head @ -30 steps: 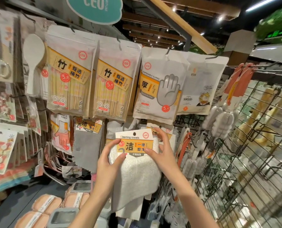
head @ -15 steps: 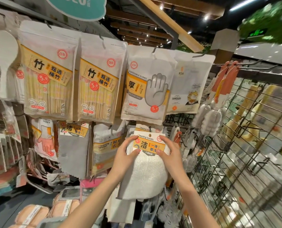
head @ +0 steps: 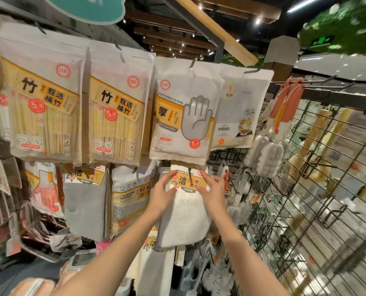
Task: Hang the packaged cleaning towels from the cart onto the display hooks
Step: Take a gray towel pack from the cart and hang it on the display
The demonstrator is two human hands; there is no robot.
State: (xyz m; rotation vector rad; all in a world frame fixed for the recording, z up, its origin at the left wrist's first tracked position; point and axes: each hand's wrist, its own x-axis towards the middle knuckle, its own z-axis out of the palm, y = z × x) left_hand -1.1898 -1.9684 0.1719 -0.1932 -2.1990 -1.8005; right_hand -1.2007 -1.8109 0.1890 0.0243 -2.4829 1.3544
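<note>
Over the last second the towel pack (head: 183, 208) has risen from chest height to the display hook (head: 190, 171) under the disposable gloves bag (head: 184, 116), and the hook's dark tip now shows through the header card's hole. The left hand (head: 161, 194) and right hand (head: 213, 192) pinch the card's left and right edges between thumb and fingers. The pack looks threaded, though blur hides how far along the hook it sits. Judging by that, this hang is nearly done; pushing it farther on and letting go remain.
</note>
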